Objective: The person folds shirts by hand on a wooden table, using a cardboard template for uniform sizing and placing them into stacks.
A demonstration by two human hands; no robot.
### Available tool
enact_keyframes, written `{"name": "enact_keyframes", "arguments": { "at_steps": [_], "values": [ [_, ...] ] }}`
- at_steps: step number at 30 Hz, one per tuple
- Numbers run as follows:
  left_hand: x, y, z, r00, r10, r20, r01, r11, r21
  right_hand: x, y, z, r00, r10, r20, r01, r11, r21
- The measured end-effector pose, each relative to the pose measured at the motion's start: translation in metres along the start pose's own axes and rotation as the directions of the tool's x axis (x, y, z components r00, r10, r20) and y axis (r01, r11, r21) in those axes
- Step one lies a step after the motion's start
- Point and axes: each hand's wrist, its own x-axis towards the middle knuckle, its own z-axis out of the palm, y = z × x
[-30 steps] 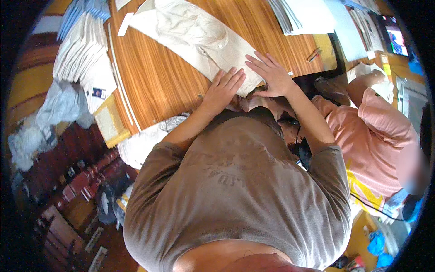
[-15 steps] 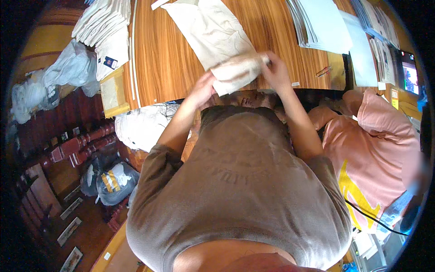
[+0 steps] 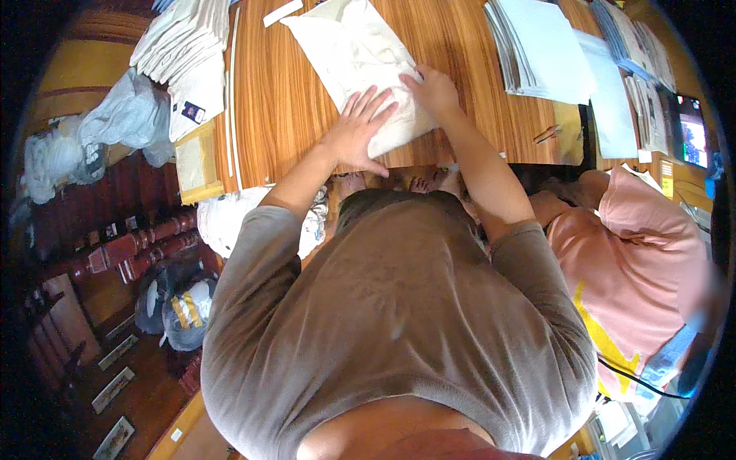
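Observation:
A cream folded garment (image 3: 349,46) lies lengthwise on the wood-grain table (image 3: 264,115), its near end close to the table's front edge. My left hand (image 3: 356,134) rests on the near left part of the cloth, fingers spread flat and thumb pointing toward me. On the right edge of the same garment lies my right hand (image 3: 433,93), its fingers slightly bent over the fabric and partly hidden by the back of the hand. Neither hand lifts the cloth.
A stack of folded pale garments (image 3: 180,46) stands at left, beside long white strips (image 3: 231,100). Pale blue sheets (image 3: 540,50) are piled at right, near small snips (image 3: 547,134). A person in a pink shirt (image 3: 613,253) sits at my right. Plastic bags (image 3: 126,107) hang left.
The near end of the garment, lifted and folded over between both hands before, now lies flat on the table. My left hand has spread onto it; the right has moved left and away from me.

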Motion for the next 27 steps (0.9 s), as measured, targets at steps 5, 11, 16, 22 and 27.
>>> {"name": "enact_keyframes", "arguments": {
  "at_steps": [5,11,16,22,27],
  "values": [
    [-0.031,0.04,0.0,0.933,0.017,0.36,-0.09,0.978,0.188,-0.059,0.028,-0.02,0.991,-0.091,0.099,0.086,0.994,0.061],
    [-0.078,0.036,0.019,0.965,0.149,0.218,-0.117,0.982,-0.151,-0.156,0.065,-0.039,0.739,-0.673,0.029,0.667,0.724,-0.176],
    [-0.077,0.019,-0.001,0.972,0.068,0.224,0.212,0.157,-0.965,-0.166,0.043,-0.011,0.724,-0.676,0.136,0.689,0.719,-0.091],
    [-0.05,-0.068,-0.003,0.719,-0.59,0.367,0.155,-0.378,-0.913,-0.036,-0.027,0.013,0.942,-0.335,0.016,0.285,0.826,0.486],
    [0.008,-0.144,0.007,0.501,-0.833,0.237,0.162,-0.179,-0.971,0.061,-0.047,0.036,0.999,-0.054,0.003,0.053,0.997,0.05]
  ]
}}
